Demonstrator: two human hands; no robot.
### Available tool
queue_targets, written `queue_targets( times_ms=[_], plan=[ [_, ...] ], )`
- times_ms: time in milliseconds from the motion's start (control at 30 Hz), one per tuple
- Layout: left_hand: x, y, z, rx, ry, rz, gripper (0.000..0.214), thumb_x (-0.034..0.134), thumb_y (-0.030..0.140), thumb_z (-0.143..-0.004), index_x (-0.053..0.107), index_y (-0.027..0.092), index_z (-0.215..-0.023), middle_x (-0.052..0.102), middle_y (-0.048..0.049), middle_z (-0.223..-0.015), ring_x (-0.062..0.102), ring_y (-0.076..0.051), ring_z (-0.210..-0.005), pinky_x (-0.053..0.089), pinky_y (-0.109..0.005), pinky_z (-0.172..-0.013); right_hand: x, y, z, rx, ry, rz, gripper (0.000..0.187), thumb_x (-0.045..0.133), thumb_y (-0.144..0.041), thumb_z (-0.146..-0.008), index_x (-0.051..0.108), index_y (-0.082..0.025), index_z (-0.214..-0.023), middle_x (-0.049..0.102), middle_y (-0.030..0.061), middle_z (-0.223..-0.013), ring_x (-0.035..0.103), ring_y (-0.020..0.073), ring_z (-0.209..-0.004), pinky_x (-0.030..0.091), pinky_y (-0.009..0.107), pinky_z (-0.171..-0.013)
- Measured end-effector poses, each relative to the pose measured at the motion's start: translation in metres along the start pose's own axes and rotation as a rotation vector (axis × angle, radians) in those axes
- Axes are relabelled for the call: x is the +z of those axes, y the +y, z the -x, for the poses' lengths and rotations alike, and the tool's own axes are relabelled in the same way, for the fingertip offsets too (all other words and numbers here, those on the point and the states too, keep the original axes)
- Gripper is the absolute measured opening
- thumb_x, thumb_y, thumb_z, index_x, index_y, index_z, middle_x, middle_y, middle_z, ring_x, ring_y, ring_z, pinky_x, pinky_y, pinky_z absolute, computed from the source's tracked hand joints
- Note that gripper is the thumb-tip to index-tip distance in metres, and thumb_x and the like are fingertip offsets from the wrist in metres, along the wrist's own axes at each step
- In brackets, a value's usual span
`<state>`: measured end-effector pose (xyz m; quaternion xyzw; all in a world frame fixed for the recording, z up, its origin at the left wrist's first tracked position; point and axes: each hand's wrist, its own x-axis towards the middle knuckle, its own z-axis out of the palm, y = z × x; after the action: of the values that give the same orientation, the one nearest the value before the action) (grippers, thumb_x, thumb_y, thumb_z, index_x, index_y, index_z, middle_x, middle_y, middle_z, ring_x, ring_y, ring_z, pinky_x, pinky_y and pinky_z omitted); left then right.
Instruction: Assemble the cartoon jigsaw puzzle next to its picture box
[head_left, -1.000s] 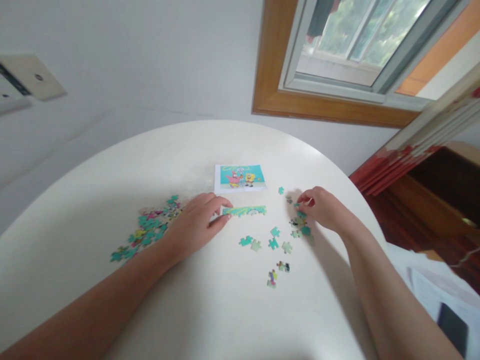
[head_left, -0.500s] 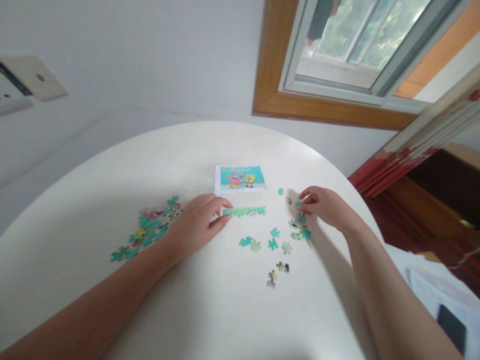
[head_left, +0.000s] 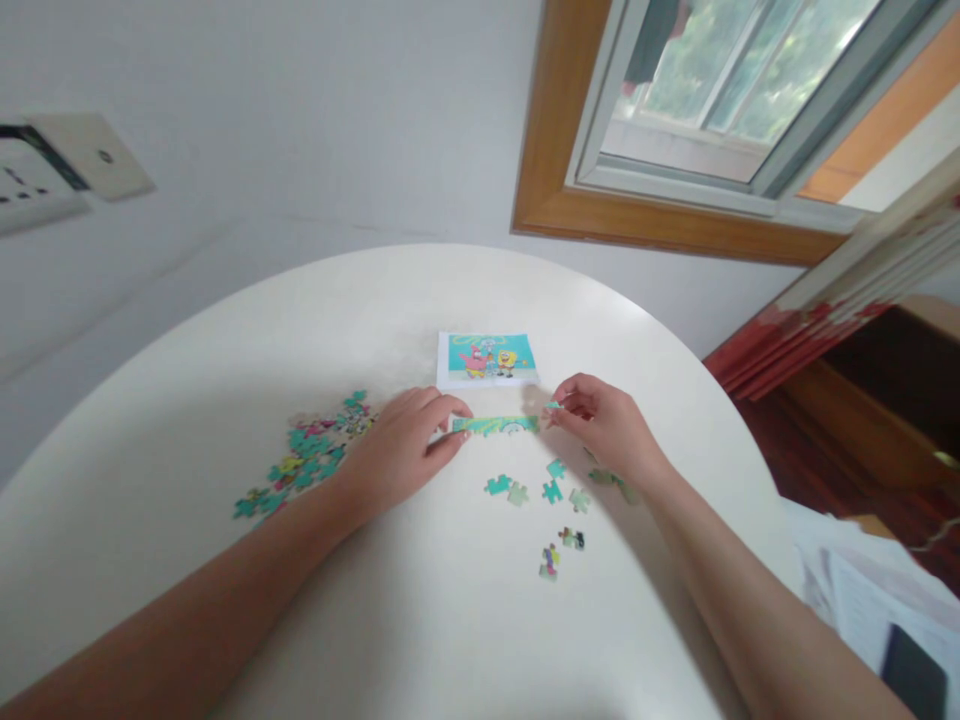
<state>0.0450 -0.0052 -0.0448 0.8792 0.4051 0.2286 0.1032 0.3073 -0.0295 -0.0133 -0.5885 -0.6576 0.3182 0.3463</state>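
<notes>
A joined strip of puzzle pieces lies mid-table, just below the reference picture. My left hand rests on the table with its fingers pinching the strip's left end. My right hand pinches a small teal puzzle piece at the strip's right end. Several loose pieces lie just in front of the strip, between my hands. A pile of pieces sits left of my left hand.
The round white table stands against a white wall below a wood-framed window. A wall socket plate is at upper left. Papers and a dark phone lie at lower right, with wooden furniture behind.
My right hand picked a teal piece from the loose cluster on the right and carried it left to the strip's right end. My left hand stayed on the strip.
</notes>
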Motion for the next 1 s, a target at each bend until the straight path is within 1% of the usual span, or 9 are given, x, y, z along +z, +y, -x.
queue_targets(
  times_ms=[100, 233, 367, 467, 667, 1000],
  plan=[
    [0.0, 0.001, 0.0, -0.005, -0.007, 0.009, 0.022, 0.049, 0.034, -0.09, 0.059, 0.021, -0.103, 0.057, -0.0035, -0.086, 0.053, -0.02, -0.085, 0.041, -0.034, -0.079, 0.008, 0.0, -0.001, -0.038, 0.048, 0.091, 0.005, 0.058, -0.024, -0.077, 0.059, -0.02, -0.078, 0.067, -0.0004, -0.073, 0.061, 0.0128, -0.067, 0.043, 0.025, -0.063],
    [-0.001, 0.002, 0.0, -0.008, -0.007, 0.001, 0.022, 0.049, 0.034, -0.09, 0.059, 0.021, -0.103, 0.057, -0.0037, -0.087, 0.053, -0.021, -0.085, 0.041, -0.034, -0.08, 0.007, 0.002, -0.003, -0.031, 0.112, 0.205, 0.011, 0.059, -0.027, -0.076, 0.062, -0.019, -0.07, 0.064, 0.0005, -0.073, 0.056, 0.0132, -0.068, 0.039, 0.025, -0.063],
    [-0.002, 0.003, 0.0, -0.006, -0.013, -0.002, 0.021, 0.049, 0.033, -0.09, 0.059, 0.02, -0.104, 0.057, -0.0039, -0.087, 0.053, -0.021, -0.086, 0.041, -0.035, -0.081, 0.005, 0.003, -0.004, 0.037, 0.088, 0.194, 0.014, 0.057, -0.03, -0.077, 0.065, -0.019, -0.071, 0.063, -0.0011, -0.064, 0.053, 0.0124, -0.059, 0.036, 0.024, -0.058],
    [-0.002, 0.003, 0.0, -0.004, -0.01, -0.001, 0.021, 0.049, 0.033, -0.09, 0.059, 0.021, -0.104, 0.058, -0.004, -0.087, 0.053, -0.021, -0.086, 0.041, -0.035, -0.081, 0.007, 0.004, -0.003, 0.053, 0.108, 0.224, 0.016, 0.057, -0.031, -0.077, 0.066, -0.019, -0.071, 0.064, -0.0004, -0.064, 0.054, 0.0128, -0.059, 0.035, 0.024, -0.057],
    [-0.001, 0.001, 0.0, -0.004, -0.013, -0.006, 0.021, 0.049, 0.033, -0.09, 0.059, 0.02, -0.104, 0.057, -0.0036, -0.086, 0.053, -0.02, -0.085, 0.041, -0.034, -0.08, 0.012, 0.005, -0.004, 0.022, 0.122, 0.345, 0.012, 0.058, -0.028, -0.077, 0.066, -0.02, -0.072, 0.066, 0.0004, -0.067, 0.056, 0.013, -0.062, 0.036, 0.024, -0.061],
    [-0.001, 0.001, -0.001, 0.001, -0.002, 0.007, 0.021, 0.049, 0.033, -0.09, 0.059, 0.02, -0.103, 0.057, -0.0035, -0.086, 0.053, -0.02, -0.084, 0.041, -0.034, -0.079, 0.014, 0.005, -0.004, -0.033, 0.086, 0.411, 0.014, 0.059, -0.031, -0.079, 0.065, -0.021, -0.072, 0.065, 0.0004, -0.066, 0.053, 0.0127, -0.06, 0.034, 0.024, -0.058]
  ],
)
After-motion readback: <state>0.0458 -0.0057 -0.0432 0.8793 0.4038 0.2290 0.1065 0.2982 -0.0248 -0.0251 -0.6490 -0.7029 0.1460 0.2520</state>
